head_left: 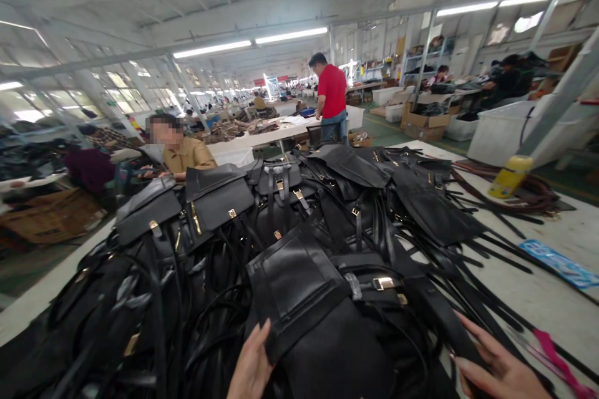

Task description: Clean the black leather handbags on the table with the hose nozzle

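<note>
A black leather bag [341, 349] with a flat rectangular panel lies closest to me, on a heap of black bags [219, 206] with straps and gold-coloured buckles. At the panel's lower left corner, my left hand [253, 361] grips the bag's edge, thumb on top. My right hand [496, 361] is at the lower right, its fingers and thumb closed around a wide black strap [444, 318]. A gold buckle [384, 283] shows on the bag between the hands.
On the right of the pale table [561, 224] are a yellow bottle [510, 176], brown straps [538, 199], a blue-and-white packet [556, 262] and pink ribbon [556, 361]. A person in tan [191, 153] sits beyond the heap; one in red [333, 90] stands farther back.
</note>
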